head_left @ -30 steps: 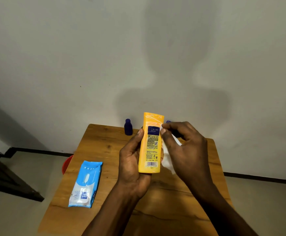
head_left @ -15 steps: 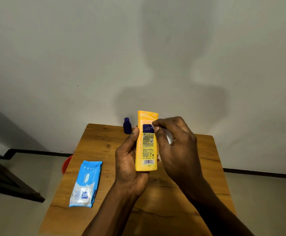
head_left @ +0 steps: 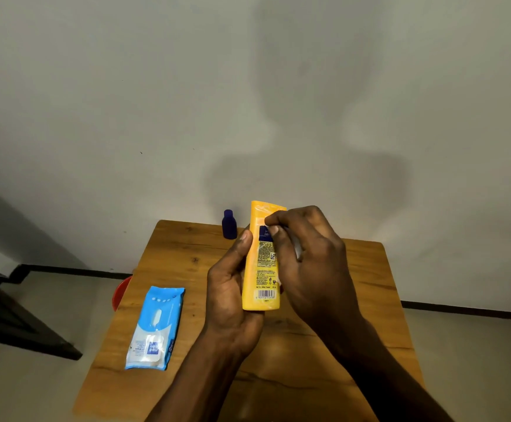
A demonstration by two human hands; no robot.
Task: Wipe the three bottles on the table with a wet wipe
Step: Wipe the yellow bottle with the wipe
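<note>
My left hand (head_left: 233,287) holds a tall yellow bottle (head_left: 262,269) upright above the wooden table (head_left: 354,300), its printed back label facing me. My right hand (head_left: 306,254) is closed on a white wet wipe, mostly hidden in the palm, and presses its fingertips against the upper right part of the bottle. A small dark blue bottle (head_left: 229,224) stands at the table's far edge, left of the yellow one. A third bottle is hidden behind my hands.
A blue and white pack of wet wipes (head_left: 155,328) lies flat on the table's left side. A red object (head_left: 120,292) peeks out beside the table's left edge. A grey wall rises just behind the table. Dark furniture (head_left: 10,318) stands at far left.
My right hand has slid leftward and up over the bottle's upper part, covering more of the label; the white wipe that showed below it is now hidden. The bottle shifted slightly left.
</note>
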